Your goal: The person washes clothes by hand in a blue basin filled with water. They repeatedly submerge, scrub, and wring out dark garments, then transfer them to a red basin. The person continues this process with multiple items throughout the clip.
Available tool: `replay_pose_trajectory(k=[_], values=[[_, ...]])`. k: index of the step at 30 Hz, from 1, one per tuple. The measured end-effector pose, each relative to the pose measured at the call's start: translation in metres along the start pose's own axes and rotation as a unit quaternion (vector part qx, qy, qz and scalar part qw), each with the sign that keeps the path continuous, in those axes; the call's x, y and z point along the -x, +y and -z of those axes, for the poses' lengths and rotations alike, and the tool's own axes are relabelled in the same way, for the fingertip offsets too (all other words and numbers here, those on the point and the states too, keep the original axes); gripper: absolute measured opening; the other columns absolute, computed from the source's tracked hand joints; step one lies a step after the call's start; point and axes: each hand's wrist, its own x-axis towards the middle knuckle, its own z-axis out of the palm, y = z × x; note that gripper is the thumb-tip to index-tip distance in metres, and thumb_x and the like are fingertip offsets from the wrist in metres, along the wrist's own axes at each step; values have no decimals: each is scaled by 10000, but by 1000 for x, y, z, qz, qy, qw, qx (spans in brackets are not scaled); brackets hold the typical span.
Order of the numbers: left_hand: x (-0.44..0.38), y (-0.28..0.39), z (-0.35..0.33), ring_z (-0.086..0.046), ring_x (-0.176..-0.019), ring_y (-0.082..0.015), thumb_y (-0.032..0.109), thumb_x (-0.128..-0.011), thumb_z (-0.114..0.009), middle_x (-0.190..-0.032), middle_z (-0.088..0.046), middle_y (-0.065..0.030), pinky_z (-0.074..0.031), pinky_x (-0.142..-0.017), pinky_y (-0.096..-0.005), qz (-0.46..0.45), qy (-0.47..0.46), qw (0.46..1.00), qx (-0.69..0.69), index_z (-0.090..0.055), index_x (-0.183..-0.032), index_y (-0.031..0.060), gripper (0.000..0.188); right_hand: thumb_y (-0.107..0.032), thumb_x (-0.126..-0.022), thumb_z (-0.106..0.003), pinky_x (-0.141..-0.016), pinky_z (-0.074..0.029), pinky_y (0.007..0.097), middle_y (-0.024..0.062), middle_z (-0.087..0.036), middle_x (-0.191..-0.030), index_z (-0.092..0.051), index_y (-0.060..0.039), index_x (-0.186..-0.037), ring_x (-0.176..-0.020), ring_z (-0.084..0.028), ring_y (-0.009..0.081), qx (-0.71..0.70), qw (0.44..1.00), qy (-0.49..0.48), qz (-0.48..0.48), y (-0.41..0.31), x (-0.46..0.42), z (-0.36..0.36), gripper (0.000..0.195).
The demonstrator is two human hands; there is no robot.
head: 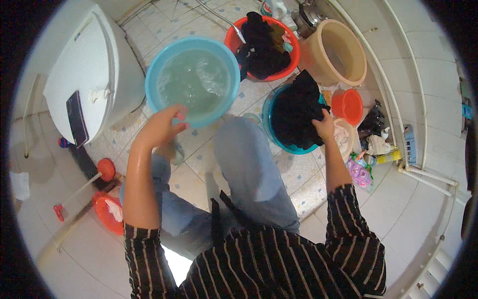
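Note:
My left hand [170, 125] is held with its fingers apart at the near rim of a light blue plastic basin [150, 80] of cloudy, foamy water, and it holds nothing. On the right, my right hand [324, 125] grips the edge of a black cloth garment [297, 112], which lies heaped in a teal basin [268, 129]. Behind it, a red basin [297, 56] holds more dark clothes [265, 48], with a metal shower hose [220, 17] reaching over its rim.
A tan bucket [317, 48] and a small red tub [347, 106] stand at the right, near bottles and packets. A white appliance [129, 71] bearing a phone [77, 117] is at the left, with a plunger [106, 169] nearby. Pipes [377, 63] line the right wall.

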Motion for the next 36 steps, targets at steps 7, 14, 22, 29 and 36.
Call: replay_pose_trajectory(k=[7,14,22,29,36], values=[[-9,-12,8,-580,-859,-161,138,-815,-669,-872,-610,-33,-463,-800,-308,-47,-2,998,38,-560,-1154,45,368,0,-714,-657,-781,-497,313,87,-669,-965,-589,6,-1121,-837,-631,184,-262,963,34,-50,-47,24,127,413],[-7,-25,14,-578,-828,-173,223,-824,-689,-877,-613,-63,-474,-751,-312,-37,40,997,63,-567,-1173,39,412,23,-736,-593,-832,-507,315,93,-638,-1064,-516,27,-1227,-922,-624,195,-195,979,59,19,-150,39,229,497],[-21,-54,10,-617,-923,-286,223,-776,-709,-989,-639,-144,-492,-812,-380,9,122,990,67,-553,-1223,73,496,-43,-657,-622,-969,-435,355,142,-576,-1191,-453,37,-1301,-1083,-571,234,-235,953,88,171,-285,37,284,670],[-27,-79,-14,-452,-1200,-295,42,-710,-710,-1311,-446,-169,-388,-1011,-368,-110,382,917,32,-308,-1430,96,826,-48,-597,-636,-1031,-375,329,124,-592,-1176,-502,10,-1265,-1133,-550,231,-189,925,-192,269,-388,-20,122,684],[-92,-109,-62,-365,-1281,-387,21,-669,-678,-1383,-383,-206,-281,-1097,-432,-59,333,919,204,-286,-1446,80,872,-15,-633,-674,-915,-470,428,223,-535,-1231,-389,-232,-1385,-1063,-565,407,-71,847,-333,407,-403,-83,-106,833]])
